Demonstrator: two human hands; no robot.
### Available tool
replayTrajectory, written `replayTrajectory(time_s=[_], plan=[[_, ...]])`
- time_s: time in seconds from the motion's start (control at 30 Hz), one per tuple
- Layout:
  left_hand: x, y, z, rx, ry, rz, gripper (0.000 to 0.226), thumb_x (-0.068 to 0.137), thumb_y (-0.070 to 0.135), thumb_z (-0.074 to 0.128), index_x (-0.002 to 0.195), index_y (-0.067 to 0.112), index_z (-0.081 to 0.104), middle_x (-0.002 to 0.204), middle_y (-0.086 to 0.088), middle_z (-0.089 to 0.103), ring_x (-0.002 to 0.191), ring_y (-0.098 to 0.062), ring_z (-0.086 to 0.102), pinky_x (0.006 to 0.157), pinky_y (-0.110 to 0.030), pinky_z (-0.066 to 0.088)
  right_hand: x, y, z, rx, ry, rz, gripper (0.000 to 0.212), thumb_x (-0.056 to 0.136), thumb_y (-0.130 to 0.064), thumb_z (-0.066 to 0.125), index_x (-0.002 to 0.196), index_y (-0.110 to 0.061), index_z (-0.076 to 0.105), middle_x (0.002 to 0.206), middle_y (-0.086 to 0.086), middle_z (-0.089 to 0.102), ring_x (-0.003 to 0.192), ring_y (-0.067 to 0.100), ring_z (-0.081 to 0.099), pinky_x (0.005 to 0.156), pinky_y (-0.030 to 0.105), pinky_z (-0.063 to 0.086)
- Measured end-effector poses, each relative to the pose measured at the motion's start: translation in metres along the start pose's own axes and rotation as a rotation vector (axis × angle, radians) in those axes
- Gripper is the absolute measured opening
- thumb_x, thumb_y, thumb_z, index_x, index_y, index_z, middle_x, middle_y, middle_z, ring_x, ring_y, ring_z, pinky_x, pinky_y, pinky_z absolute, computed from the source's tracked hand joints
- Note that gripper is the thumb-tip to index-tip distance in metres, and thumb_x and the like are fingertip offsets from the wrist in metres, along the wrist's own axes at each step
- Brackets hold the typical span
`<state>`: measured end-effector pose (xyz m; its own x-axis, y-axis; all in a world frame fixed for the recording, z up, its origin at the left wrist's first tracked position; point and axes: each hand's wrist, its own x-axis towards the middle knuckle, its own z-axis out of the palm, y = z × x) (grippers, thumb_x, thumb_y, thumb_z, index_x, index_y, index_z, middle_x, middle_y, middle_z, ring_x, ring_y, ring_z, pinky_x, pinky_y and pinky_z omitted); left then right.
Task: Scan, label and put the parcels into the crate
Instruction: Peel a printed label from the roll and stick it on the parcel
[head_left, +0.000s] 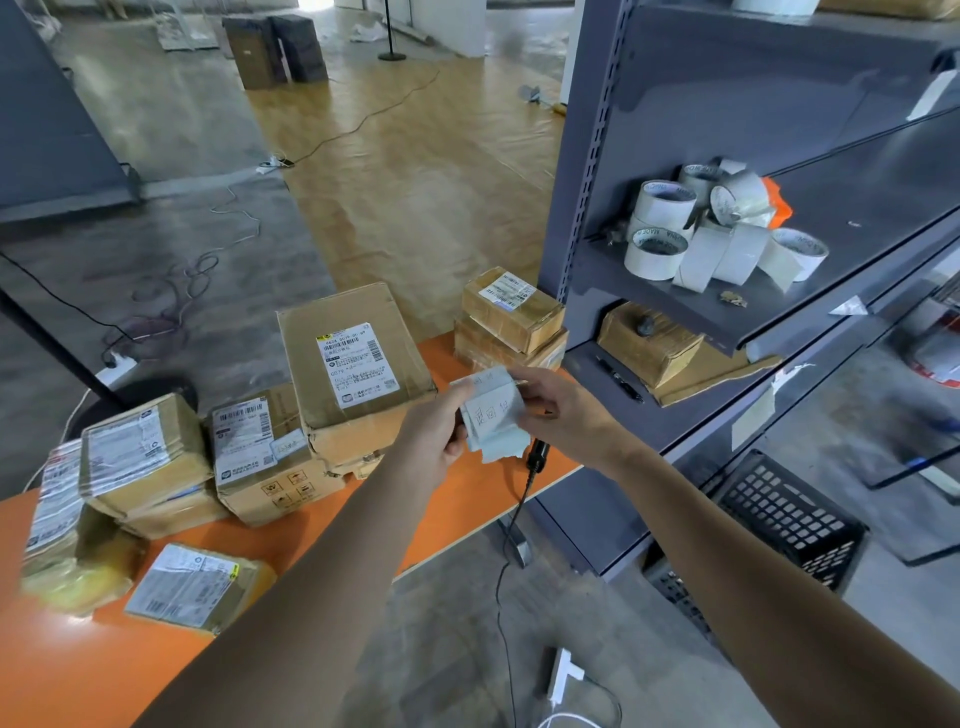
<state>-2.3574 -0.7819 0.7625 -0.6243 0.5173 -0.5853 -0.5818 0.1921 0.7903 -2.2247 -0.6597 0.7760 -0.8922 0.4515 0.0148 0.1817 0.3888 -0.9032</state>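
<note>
Both my hands hold a small strip of white labels (496, 415) with handwriting, above the orange table's right end. My left hand (436, 431) pinches its left edge and my right hand (556, 402) pinches its upper right. Several cardboard parcels lie on the orange table (291, 535): a big box (356, 369) in the middle, a two-box stack (511, 322) at the far right, and smaller ones (140, 457) to the left. A black scanner (537, 456) with a cable sits under the labels. A black crate (784, 514) stands on the floor, lower right.
A grey metal shelf (727, 332) stands on the right with several tape rolls (701, 228), a brown box (649, 343) and a pen (618, 376). Cables run across the floor. Dark boxes (275, 49) stand far back. A white power strip (563, 675) lies by my feet.
</note>
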Motion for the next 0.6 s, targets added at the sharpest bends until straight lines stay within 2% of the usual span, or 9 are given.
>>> replayTrajectory(time_s=[0.1, 0.23, 0.33, 0.4, 0.6], plan=[[0.003, -0.002, 0.001, 0.025, 0.059, 0.029, 0.019, 0.083, 0.031, 0.071, 0.081, 0.013, 0.067, 0.067, -0.001, 0.058, 0.044, -0.007, 0.042, 0.036, -0.018, 0.029, 0.002, -0.001, -0.001, -0.092, 0.099, -0.015, 0.03, 0.092, -0.03, 0.063, 0.109, -0.053, 0.056, 0.101, -0.025, 0.063, 0.093, -0.01, 0.06, 0.073, 0.007, 0.048], [0.007, -0.004, 0.003, 0.088, 0.078, 0.06, 0.02, 0.083, 0.033, 0.067, 0.077, 0.014, 0.065, 0.063, 0.0, 0.054, 0.046, -0.01, 0.04, 0.04, -0.02, 0.028, 0.004, 0.003, 0.003, -0.26, 0.182, -0.061, 0.023, 0.092, -0.022, 0.066, 0.114, -0.027, 0.068, 0.092, -0.023, 0.061, 0.082, -0.011, 0.059, 0.07, 0.002, 0.043], [0.007, -0.004, 0.006, 0.106, 0.07, 0.083, 0.021, 0.083, 0.033, 0.066, 0.072, 0.015, 0.063, 0.061, 0.001, 0.052, 0.049, -0.011, 0.039, 0.045, -0.023, 0.028, 0.004, 0.003, 0.005, -0.328, 0.268, -0.109, 0.021, 0.09, -0.017, 0.069, 0.111, -0.017, 0.071, 0.093, -0.013, 0.064, 0.081, -0.001, 0.06, 0.075, 0.004, 0.046], [0.007, -0.004, 0.007, 0.113, 0.06, 0.107, 0.023, 0.082, 0.033, 0.065, 0.069, 0.015, 0.06, 0.057, 0.002, 0.049, 0.049, -0.012, 0.039, 0.046, -0.023, 0.028, 0.004, 0.003, 0.006, -0.364, 0.284, -0.136, 0.021, 0.09, -0.014, 0.069, 0.111, -0.015, 0.071, 0.093, -0.01, 0.063, 0.083, 0.004, 0.06, 0.076, 0.006, 0.046], [0.012, -0.005, 0.007, 0.154, 0.046, 0.172, 0.025, 0.082, 0.031, 0.066, 0.069, 0.012, 0.057, 0.053, 0.001, 0.048, 0.046, -0.011, 0.042, 0.046, -0.023, 0.031, 0.008, 0.003, 0.003, -0.4, 0.297, -0.123, 0.016, 0.088, -0.012, 0.07, 0.104, -0.014, 0.072, 0.091, -0.008, 0.063, 0.078, -0.002, 0.055, 0.071, 0.005, 0.043]])
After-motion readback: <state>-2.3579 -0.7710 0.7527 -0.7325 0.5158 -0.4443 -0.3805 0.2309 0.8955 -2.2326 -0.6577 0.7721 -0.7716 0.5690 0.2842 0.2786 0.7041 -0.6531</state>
